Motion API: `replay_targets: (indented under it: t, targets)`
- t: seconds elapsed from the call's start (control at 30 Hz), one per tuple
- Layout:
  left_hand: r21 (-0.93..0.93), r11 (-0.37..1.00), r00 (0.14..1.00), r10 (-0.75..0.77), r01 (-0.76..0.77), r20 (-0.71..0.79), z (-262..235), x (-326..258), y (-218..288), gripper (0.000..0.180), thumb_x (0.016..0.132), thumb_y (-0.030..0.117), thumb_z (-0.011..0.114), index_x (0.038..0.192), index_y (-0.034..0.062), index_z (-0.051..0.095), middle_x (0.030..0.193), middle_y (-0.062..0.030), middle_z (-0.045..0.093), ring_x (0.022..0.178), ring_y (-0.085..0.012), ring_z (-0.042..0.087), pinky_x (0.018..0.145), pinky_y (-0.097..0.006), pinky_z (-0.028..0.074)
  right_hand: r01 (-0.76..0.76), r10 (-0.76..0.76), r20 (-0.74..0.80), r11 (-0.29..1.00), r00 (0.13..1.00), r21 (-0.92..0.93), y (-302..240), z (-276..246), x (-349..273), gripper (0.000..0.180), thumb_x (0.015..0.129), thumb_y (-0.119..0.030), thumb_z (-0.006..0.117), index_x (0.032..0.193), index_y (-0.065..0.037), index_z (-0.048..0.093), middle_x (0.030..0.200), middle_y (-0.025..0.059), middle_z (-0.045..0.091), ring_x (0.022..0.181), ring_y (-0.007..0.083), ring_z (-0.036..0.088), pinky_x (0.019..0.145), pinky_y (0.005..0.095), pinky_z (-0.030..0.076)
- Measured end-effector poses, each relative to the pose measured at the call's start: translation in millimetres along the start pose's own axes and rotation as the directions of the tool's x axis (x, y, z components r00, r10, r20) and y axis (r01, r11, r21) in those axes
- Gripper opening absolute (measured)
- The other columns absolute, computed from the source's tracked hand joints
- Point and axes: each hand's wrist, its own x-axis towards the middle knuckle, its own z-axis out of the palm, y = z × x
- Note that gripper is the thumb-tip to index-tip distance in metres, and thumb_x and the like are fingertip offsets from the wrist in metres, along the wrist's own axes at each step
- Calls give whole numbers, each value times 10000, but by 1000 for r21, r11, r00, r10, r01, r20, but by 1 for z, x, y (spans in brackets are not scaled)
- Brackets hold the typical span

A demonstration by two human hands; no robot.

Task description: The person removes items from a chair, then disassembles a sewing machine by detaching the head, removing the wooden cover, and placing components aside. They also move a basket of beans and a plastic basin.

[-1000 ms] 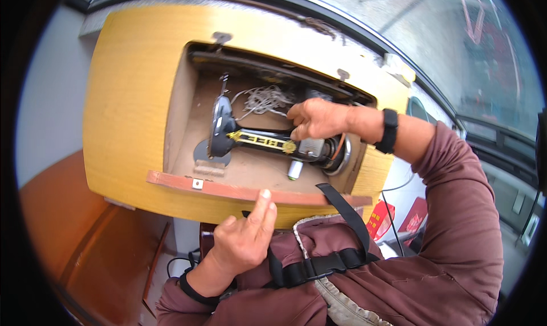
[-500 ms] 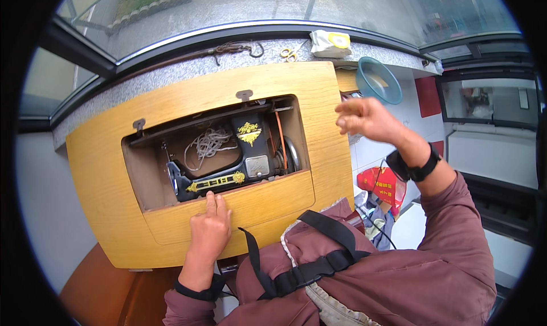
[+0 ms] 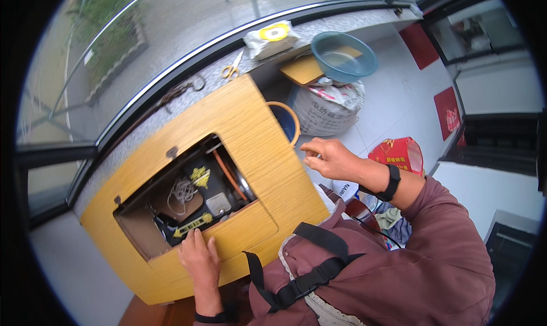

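Observation:
A black sewing machine [image 3: 213, 198] with gold ornament lies folded down inside the opening of a yellow wooden sewing table [image 3: 273, 155]. Whitish cord [image 3: 182, 195] is bunched beside its arm. My left hand [image 3: 199, 260] rests at the front edge of that opening, fingers stretched out and holding nothing. Just off the table's right edge, my right hand [image 3: 330, 158] hovers with loosely bent fingers and nothing visible in them. A dark strap circles each wrist.
Scissors [image 3: 232, 68] and a white-yellow packet [image 3: 270, 40] lie on the stone sill. Right of the table are a teal basin [image 3: 345, 55] on a board [image 3: 307, 70], a white sack [image 3: 327, 109], an orange-rimmed bucket [image 3: 288, 118] and a red bag [image 3: 399, 154].
The view has swung to the right, bringing the sack and bucket into sight. My right hand is now lower beside the table's right edge; my left stays at the opening's front edge.

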Motion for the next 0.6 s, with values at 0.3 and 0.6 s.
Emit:
replay_targets:
  t: [0.3, 0.6]
  targets:
    - [-98, 939, 939, 336, -329, 73, -1, 89, 128, 758, 672, 194, 797, 1309, -21, 446, 1431, -269, 365, 1348, -419, 337, 1105, -604, 217, -405, 771, 14, 318, 637, 857, 185, -101, 42, 635, 889, -322, 635, 1289, 113, 402, 1185, 326, 516, 970, 383, 643, 685, 464, 595]
    - [57, 915, 911, 389, -399, 133, 7, 192, 177, 830, 689, 304, 794, 1348, -32, 418, 1468, -270, 318, 1379, -427, 285, 1117, -605, 176, -13, 860, -31, 43, 509, 999, 288, -151, 90, 805, 872, -379, 646, 1427, 18, 218, 1341, 392, 360, 1106, 490, 554, 805, 565, 544]
